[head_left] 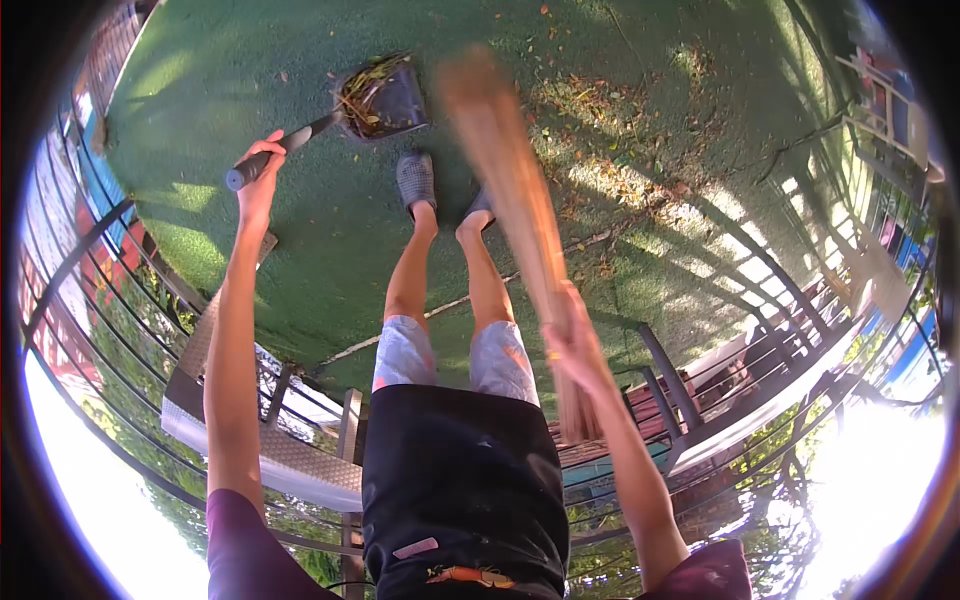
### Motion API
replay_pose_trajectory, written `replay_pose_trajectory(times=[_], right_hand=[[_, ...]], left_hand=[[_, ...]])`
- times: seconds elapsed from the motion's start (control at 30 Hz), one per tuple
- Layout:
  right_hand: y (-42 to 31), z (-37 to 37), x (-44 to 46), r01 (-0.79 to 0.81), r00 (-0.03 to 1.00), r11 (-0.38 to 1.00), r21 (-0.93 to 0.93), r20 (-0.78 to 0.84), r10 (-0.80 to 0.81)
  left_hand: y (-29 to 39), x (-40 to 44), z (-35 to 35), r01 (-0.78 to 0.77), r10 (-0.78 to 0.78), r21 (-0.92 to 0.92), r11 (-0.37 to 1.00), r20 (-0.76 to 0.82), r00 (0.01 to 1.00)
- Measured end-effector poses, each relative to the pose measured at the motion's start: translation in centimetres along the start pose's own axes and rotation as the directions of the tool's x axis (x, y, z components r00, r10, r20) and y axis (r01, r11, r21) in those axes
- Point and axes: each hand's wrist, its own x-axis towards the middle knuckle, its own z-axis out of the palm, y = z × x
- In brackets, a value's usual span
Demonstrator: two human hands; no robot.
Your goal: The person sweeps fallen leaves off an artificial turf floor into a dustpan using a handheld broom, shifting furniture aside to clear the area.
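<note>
My left hand (262, 165) is closed round the dark handle of a dustpan (403, 105), whose black pan rests on the green floor beyond my feet. Dry leaves and twigs (368, 98) lie in the pan. My right hand (575, 340) grips a long straw broom (515, 190) part way along its length. The broom is blurred by motion, and its wide end is over the floor to the right of the dustpan. Scattered fallen leaves (600, 140) lie on the floor to the right of the broom.
Green flooring (290, 310) surrounds my feet, with a crack line across it. A patterned bench (290, 455) and a dark metal railing (110, 300) stand on the left. More railing and a pale bench-like ledge (740, 440) curve along the right. Strong sunlight and striped shadows cross the right side.
</note>
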Motion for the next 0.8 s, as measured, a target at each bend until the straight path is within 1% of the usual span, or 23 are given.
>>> replay_pose_trajectory(times=[0.03, 0.1, 0.13, 0.17, 0.2, 0.23, 0.27, 0.3, 0.33, 0.37, 0.4, 0.43, 0.47, 0.5, 0.53, 0.57, 0.6, 0.67, 0.7, 0.73, 0.8], right_hand=[[-1.9, -3.3, -0.6, -0.365, 0.931, 0.914, 0.175, 0.093, 0.354], [2.9, -7.7, 0.9, -0.446, 0.878, 0.826, 0.345, -0.012, 0.479], [3.7, -10.1, 2.4, -0.474, 0.833, 0.821, 0.318, -0.139, 0.535], [6.0, -12.0, 4.4, -0.446, 0.813, 0.841, 0.307, -0.254, 0.523], [12.6, -14.1, 7.5, -0.247, 0.867, 0.955, 0.162, -0.404, 0.292], [19.2, -16.2, 10.5, -0.068, 0.852, 0.997, -0.037, -0.522, 0.038], [17.6, -17.8, 12.0, -0.195, 0.864, 0.972, 0.13, -0.446, 0.233], [15.9, -19.4, 13.5, -0.335, 0.838, 0.902, 0.271, -0.351, 0.417], [16.7, -20.5, 15.9, -0.354, 0.875, 0.908, 0.222, -0.262, 0.406], [17.6, -21.5, 17.3, -0.366, 0.903, 0.915, 0.171, -0.174, 0.393], [14.9, -19.5, 17.1, -0.433, 0.875, 0.886, 0.165, -0.158, 0.457], [14.4, -16.9, 17.0, -0.407, 0.898, 0.88, 0.247, -0.071, 0.435], [12.7, -13.2, 16.7, -0.414, 0.899, 0.897, 0.153, -0.084, 0.429], [11.0, -9.6, 15.7, -0.422, 0.904, 0.899, 0.119, -0.015, 0.427], [10.5, -5.7, 14.1, -0.392, 0.92, 0.91, 0.139, 0.025, 0.392], [9.4, -2.5, 12.5, -0.401, 0.912, 0.912, 0.088, 0.136, 0.388], [8.0, -0.8, 10.4, -0.398, 0.906, 0.915, 0.071, 0.184, 0.381], [5.4, 2.6, 6.0, -0.388, 0.889, 0.921, 0.038, 0.278, 0.363], [4.6, 3.1, 4.0, -0.364, 0.907, 0.924, 0.116, 0.271, 0.324], [5.7, 3.7, 1.7, -0.259, 0.955, 0.939, 0.227, 0.208, 0.213], [4.1, 2.4, -2.7, -0.334, 0.94, 0.869, 0.365, 0.199, 0.278]], left_hand=[[0.6, -0.2, 1.0, -0.007, 0.008, -0.009, 1.0, 0.025, 1.0], [1.8, -0.4, 2.9, -0.024, 0.026, -0.026, 0.999, 0.075, 0.997], [0.9, -0.1, 4.0, -0.12, 0.123, -0.032, 0.992, 0.114, 0.986], [1.8, -0.5, 5.7, -0.073, 0.077, -0.036, 0.997, 0.129, 0.989], [1.7, -0.6, 7.1, -0.063, 0.065, -0.022, 0.998, 0.14, 0.988], [1.1, -0.5, 8.5, -0.055, 0.056, -0.009, 0.998, 0.15, 0.987], [0.5, -0.5, 9.7, -0.068, 0.069, -0.014, 0.998, 0.18, 0.981], [0.2, -0.9, 10.9, -0.074, 0.076, -0.019, 0.997, 0.21, 0.975], [1.0, -1.3, 12.2, -0.049, 0.042, 0.032, 0.998, 0.199, 0.979], [0.9, -1.6, 13.0, -0.051, 0.041, 0.052, 0.997, 0.171, 0.984], [0.8, -1.6, 13.9, -0.055, 0.045, 0.071, 0.996, 0.143, 0.989], [0.6, -1.7, 14.4, -0.056, 0.045, 0.092, 0.994, 0.117, 0.992], [0.5, -1.8, 14.5, -0.09, 0.08, 0.089, 0.992, 0.112, 0.991], [0.4, -1.9, 14.3, -0.079, 0.071, 0.069, 0.995, 0.116, 0.991], [0.5, -2.2, 14.2, -0.066, 0.06, 0.047, 0.997, 0.125, 0.99], [0.6, -2.2, 14.4, -0.059, 0.056, 0.018, 0.998, 0.135, 0.989], [0.9, -2.2, 14.4, -0.084, 0.076, 0.068, 0.994, 0.116, 0.99], [1.7, -2.2, 14.5, -0.023, 0.015, 0.065, 0.998, 0.112, 0.994], [1.9, -2.2, 14.3, 0.009, -0.017, 0.067, 0.998, 0.106, 0.994], [0.4, -1.8, 13.9, -0.108, 0.101, 0.056, 0.993, 0.127, 0.987], [0.3, -1.6, 13.9, -0.068, 0.061, 0.051, 0.996, 0.113, 0.992]])
